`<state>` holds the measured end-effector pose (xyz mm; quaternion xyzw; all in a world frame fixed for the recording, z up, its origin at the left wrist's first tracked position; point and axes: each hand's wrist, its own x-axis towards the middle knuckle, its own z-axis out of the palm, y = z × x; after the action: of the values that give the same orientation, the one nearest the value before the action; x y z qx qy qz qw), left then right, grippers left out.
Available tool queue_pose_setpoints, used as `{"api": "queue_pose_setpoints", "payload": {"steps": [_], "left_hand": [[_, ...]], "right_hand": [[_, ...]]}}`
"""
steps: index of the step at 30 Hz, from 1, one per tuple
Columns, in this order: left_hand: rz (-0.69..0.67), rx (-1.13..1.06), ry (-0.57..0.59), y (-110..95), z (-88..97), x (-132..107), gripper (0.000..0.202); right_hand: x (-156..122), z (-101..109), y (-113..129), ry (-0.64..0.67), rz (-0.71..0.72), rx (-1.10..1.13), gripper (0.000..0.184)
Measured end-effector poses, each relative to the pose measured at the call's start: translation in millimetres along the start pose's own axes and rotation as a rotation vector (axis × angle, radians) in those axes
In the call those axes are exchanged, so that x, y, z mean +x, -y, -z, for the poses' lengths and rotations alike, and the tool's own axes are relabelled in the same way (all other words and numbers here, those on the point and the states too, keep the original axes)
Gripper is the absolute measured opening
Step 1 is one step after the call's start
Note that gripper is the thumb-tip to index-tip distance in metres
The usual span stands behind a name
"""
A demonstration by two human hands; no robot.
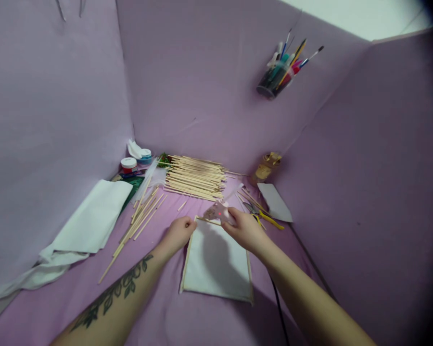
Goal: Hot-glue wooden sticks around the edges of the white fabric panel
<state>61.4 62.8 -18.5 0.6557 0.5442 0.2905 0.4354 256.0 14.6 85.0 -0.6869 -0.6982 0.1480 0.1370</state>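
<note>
A white rectangular panel (216,276) lies on the pink cloth, with thin wooden sticks along its edges. My left hand (182,231) is closed at its top left corner, pinching the end of a wooden stick (208,221) that runs along the top edge. In my right hand (242,229) is a pale pink hot glue gun (218,211) with a small red light. Its nozzle points left, just above the stick; whether they touch I cannot tell. My right hand's shadow falls across the panel.
Behind lies a row of wooden skewers (195,178), with loose sticks (140,216) at left. White fabric (90,216) and paint jars (129,165) sit farther left. Yellow-handled pliers (272,220) and a jar (266,168) stand right. A cup of brushes (276,77) hangs on the wall. A black cord (279,307) trails forward.
</note>
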Motion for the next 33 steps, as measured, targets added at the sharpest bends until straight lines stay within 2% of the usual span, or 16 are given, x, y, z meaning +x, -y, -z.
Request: {"api": "queue_pose_setpoints", "payload": {"steps": [6, 12, 23, 27, 33], "left_hand": [[-0.02, 0.02, -0.009, 1, -0.1, 1, 0.027], [-0.031, 0.017, -0.016, 3, -2.3, 2, 0.027], [0.001, 0.012, -0.017, -2, 0.7, -1, 0.027], [-0.043, 0.002, -0.008, -3, 1.3, -3, 0.027], [-0.023, 0.008, -0.023, 3, -2.0, 1, 0.026]], "right_hand": [[2, 1, -7, -0.04, -0.005, -0.026, 0.016], [13, -6, -11, 0.021, -0.036, -0.018, 0.017], [-7, 6, -13, 0.009, 0.011, -0.005, 0.015], [0, 6, -14, -0.039, -0.025, -0.035, 0.016], [13, -2, -14, 0.01, -0.036, -0.095, 0.015]]}}
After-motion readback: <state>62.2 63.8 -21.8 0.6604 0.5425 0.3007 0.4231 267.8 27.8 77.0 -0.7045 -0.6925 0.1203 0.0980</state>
